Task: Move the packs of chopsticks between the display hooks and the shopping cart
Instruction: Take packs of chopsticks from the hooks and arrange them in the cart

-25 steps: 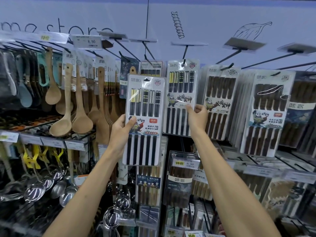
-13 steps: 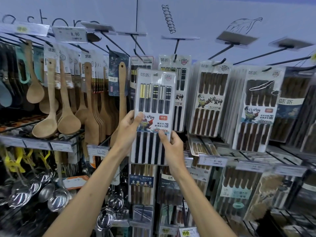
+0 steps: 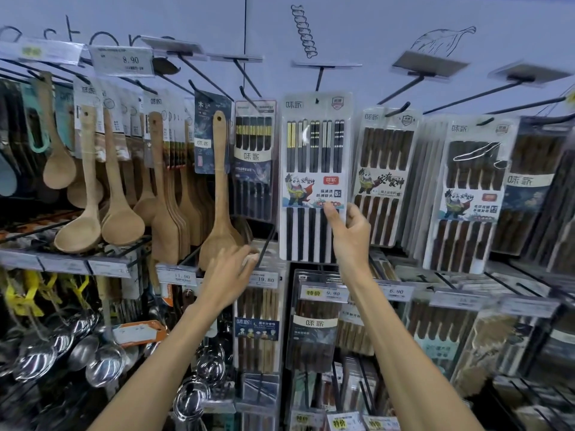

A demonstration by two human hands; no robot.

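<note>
Your R hand (image 3: 348, 237) pinches the chopstick pack (image 3: 312, 157) low on its right edge, prob. to steady it w/ its top hole at the display hook (image 3: 320, 77), while your L hand (image 3: 228, 276) hovers below-left, fingers relaxed, holding nothing.

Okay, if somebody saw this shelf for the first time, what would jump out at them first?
Most likely the white pack of black chopsticks at centre, its top up at a display hook, pinched at its lower right edge by the right hand. Next the open left hand reaching low beside it, holding nothing, and the wooden spoons hanging to the left.
</note>
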